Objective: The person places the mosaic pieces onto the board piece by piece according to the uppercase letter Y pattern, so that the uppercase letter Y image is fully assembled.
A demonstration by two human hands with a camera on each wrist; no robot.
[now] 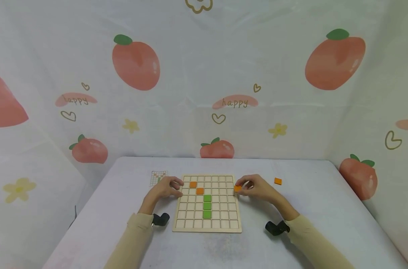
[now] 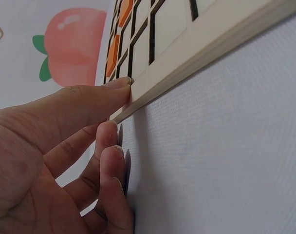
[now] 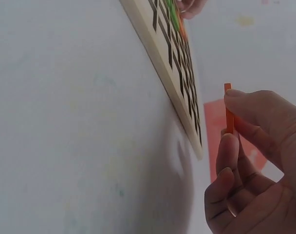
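A wooden grid board lies on the table. Orange tiles sit in two of its upper left squares, and three green tiles form a column near the middle. My left hand holds the board's left edge; in the left wrist view the thumb rests on the rim, with curled fingertips beside its lower edge. Between thumb and fingers, my right hand pinches an orange square tile, seen edge-on in the right wrist view. That tile is raised near the board's right edge.
Another loose orange tile lies on the white table right of my right hand. Behind my left hand is a small card printed with a coloured grid, partly covered by the hand. A fruit-patterned curtain stands behind the table.
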